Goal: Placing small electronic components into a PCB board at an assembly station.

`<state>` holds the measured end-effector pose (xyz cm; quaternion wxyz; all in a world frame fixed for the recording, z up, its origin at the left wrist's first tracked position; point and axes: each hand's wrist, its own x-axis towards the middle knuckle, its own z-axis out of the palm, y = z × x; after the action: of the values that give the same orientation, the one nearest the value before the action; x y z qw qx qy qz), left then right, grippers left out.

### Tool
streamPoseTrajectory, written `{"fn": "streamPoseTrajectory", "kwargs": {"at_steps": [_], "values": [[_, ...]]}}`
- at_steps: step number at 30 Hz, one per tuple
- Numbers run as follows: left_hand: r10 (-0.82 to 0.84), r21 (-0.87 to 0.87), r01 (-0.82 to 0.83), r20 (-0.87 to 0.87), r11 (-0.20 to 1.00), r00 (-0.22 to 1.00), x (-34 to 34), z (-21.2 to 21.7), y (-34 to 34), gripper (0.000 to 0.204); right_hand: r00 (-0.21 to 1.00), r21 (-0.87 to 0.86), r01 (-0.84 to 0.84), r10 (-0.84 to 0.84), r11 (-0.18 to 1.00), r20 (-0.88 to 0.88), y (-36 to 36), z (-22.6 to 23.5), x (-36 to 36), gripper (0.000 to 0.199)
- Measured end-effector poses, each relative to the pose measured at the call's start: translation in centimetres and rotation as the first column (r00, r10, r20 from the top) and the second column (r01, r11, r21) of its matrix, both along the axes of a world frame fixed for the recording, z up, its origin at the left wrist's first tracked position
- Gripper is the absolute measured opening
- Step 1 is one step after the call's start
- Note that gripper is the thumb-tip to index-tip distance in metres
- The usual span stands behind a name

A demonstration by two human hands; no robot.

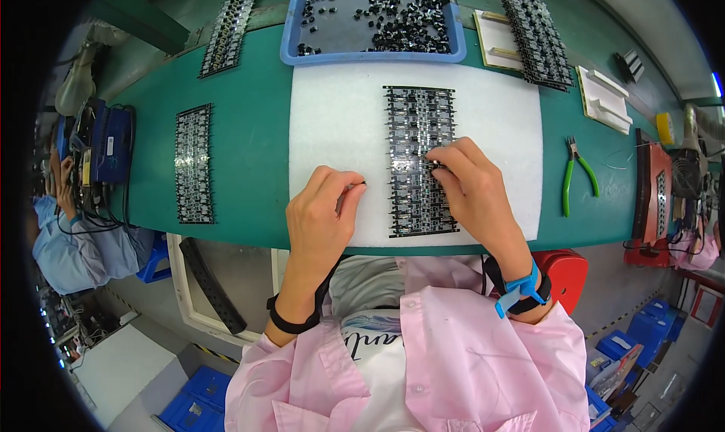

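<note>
1. A worker in a pink smock leans over a green surface (249,145), both bare hands at a circuit board panel (420,130) that lies on a white foam mat (336,122).
2. The left hand (321,217) rests on the mat just left of the panel, thumb and forefinger pinched narrow on a small black component (363,183) (too small to identify further). A black band circles that wrist.
3. The right hand (472,190) lies over the panel's lower right part, its fingers (445,160) curled down and touching the board; whether they grip anything cannot be told. A blue wrist strap (519,290) sits on that forearm.
4. Directly behind the mat stands a blue tray (291,32) scattered with loose black components (400,20).
5. More populated panels lie around: one to the left on the green surface (193,164), one at the far left edge (228,33), one at the far right (535,33) leaning over white trays.
6. Green-handled pliers (577,175) rest on the surface to the right of the mat, well apart from the hands.
7. At the left rim, another person in a light blue sleeve (64,243) works at a separate station.
</note>
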<state>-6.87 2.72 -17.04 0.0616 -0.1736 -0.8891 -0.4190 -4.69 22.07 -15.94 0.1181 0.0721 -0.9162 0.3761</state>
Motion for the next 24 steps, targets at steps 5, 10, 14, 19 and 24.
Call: {"fn": "streamPoseTrajectory", "kwargs": {"at_steps": [5, 10, 14, 19, 24], "values": [[-0.017, -0.022, 0.017, 0.004, 1.000, 1.000, -0.1, 0.3, 0.1, 0.007, 0.996, -0.169, 0.053, -0.065, 0.984, -0.067, 0.4, -0.1, 2.1, 0.020], [-0.107, 0.074, 0.112, -0.062, 0.991, 0.992, -0.2, 2.2, 2.0, 0.008, 0.995, -0.322, 0.055, -0.078, 0.945, -0.059, 1.8, -1.5, 2.9, 0.019], [-0.169, -0.074, 0.163, -0.093, 0.984, 0.981, -1.0, 1.6, 4.0, 0.006, 0.989, -0.386, 0.050, -0.099, 0.921, -0.108, 1.8, -1.9, 3.0, 0.017], [-0.183, -0.133, 0.172, -0.081, 0.976, 0.980, -1.1, 1.2, 4.8, 0.007, 0.990, -0.443, -0.007, -0.054, 0.897, -0.127, 2.2, -2.1, 3.1, 0.014], [-0.176, -0.167, 0.165, -0.059, 0.972, 0.983, -0.8, 1.2, 5.3, 0.008, 0.989, -0.469, -0.043, -0.030, 0.882, -0.147, 2.4, -2.2, 3.2, 0.013]]}}
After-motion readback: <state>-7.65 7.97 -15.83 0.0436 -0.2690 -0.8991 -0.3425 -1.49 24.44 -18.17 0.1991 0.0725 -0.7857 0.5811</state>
